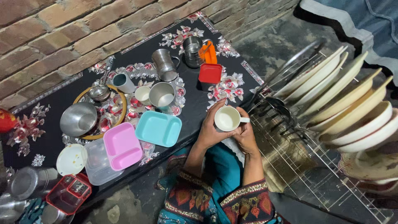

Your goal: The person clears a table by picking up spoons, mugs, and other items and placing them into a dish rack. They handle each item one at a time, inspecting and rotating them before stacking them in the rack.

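Observation:
Both hands hold a white cup (227, 118) over the edge of a black flowered mat (195, 99). My left hand (212, 129) wraps the cup's left side. My right hand (245, 133) grips it from the right, by the handle. The cup's mouth faces up and looks empty. A teal divided tray (158, 128) and a pink divided tray (122, 146) lie just left of my hands.
The mat carries steel mugs (165, 64), a steel bowl (78, 119), a red square container (210, 74), small cups and clear plastic boxes (97, 164). On the right a wire rack (298, 137) holds several cream plates (344, 103). A brick wall (62, 29) runs behind.

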Demonstrator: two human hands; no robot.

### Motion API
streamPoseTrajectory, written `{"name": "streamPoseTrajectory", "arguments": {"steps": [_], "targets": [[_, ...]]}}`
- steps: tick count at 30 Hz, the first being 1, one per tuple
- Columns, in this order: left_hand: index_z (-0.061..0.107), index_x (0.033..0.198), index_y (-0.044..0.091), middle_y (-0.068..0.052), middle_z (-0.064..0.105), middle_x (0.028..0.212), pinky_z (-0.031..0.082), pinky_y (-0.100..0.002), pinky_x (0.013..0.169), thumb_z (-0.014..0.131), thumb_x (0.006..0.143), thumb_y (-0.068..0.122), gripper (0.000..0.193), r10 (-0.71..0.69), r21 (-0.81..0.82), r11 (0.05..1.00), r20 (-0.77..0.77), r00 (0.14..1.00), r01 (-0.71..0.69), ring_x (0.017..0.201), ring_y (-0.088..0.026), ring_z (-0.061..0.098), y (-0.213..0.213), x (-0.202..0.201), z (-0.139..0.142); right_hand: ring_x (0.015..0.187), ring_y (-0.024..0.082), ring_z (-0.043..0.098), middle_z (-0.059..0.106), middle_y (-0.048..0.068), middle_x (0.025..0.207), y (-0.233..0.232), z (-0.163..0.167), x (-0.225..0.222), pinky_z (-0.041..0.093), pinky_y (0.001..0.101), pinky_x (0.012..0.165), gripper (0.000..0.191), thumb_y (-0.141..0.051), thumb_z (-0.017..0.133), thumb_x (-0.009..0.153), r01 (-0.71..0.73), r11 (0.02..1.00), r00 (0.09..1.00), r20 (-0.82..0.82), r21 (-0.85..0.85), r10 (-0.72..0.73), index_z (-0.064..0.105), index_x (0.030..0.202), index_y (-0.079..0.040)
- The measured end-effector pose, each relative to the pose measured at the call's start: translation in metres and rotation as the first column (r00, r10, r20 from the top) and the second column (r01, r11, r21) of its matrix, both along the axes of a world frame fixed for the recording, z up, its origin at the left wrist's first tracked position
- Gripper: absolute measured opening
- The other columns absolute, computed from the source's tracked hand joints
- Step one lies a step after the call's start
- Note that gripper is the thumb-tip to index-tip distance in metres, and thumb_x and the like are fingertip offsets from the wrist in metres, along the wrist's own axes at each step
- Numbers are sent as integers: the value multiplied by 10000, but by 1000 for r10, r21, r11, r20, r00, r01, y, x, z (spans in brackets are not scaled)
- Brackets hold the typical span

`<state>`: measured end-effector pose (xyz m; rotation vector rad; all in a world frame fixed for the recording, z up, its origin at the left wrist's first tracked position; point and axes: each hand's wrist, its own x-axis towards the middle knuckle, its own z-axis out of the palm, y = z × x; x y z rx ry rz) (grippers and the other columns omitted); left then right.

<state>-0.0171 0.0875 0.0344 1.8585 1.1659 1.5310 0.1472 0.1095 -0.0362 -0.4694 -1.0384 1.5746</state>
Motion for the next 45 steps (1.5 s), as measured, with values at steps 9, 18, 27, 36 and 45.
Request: {"name": "streamPoseTrajectory", "arguments": {"steps": [9,18,27,36,45], "targets": [[466,1529,52,-162,560,1521,449,-434,1200,976,673,252,1016,-25,-72,997,79,997,31,1430,-314,551,-2,25,-6,1435,265,490,437,165,1615,-10,11,17,424,406,1189,1044,-141,907,765,112,994,992,-49,-10,-113,282,1599,-81],[394,1561,-19,-154,558,1492,425,-393,1188,943,731,290,1042,-135,-194,950,448,884,243,1392,-234,542,13,42,-13,1327,256,582,559,148,1458,-1,-9,23,475,411,1147,991,-112,924,741,220,965,965,-115,-144,-237,360,1545,22],[352,1565,-27,-161,537,1464,423,-400,1178,901,804,275,986,-146,-212,902,670,728,376,1365,-237,536,28,64,-12,1255,225,626,606,121,1377,3,-12,20,511,355,1079,949,-218,928,747,362,926,924,-93,-104,-371,403,1513,-20],[400,1523,-39,-153,571,1406,461,-365,1110,798,926,297,793,-78,-252,892,734,675,376,1296,-208,568,36,82,-8,1183,195,633,639,110,1304,8,-3,16,503,320,1029,775,-227,865,834,488,861,869,-15,-142,-495,465,1457,3],[494,1437,-19,-123,632,1322,469,-340,1067,737,969,307,619,-25,-306,884,725,688,354,1214,-177,601,44,88,-1,1140,177,641,651,111,1274,19,-14,16,513,304,995,747,-263,859,824,603,779,797,139,-170,-587,499,1426,-7]]}}
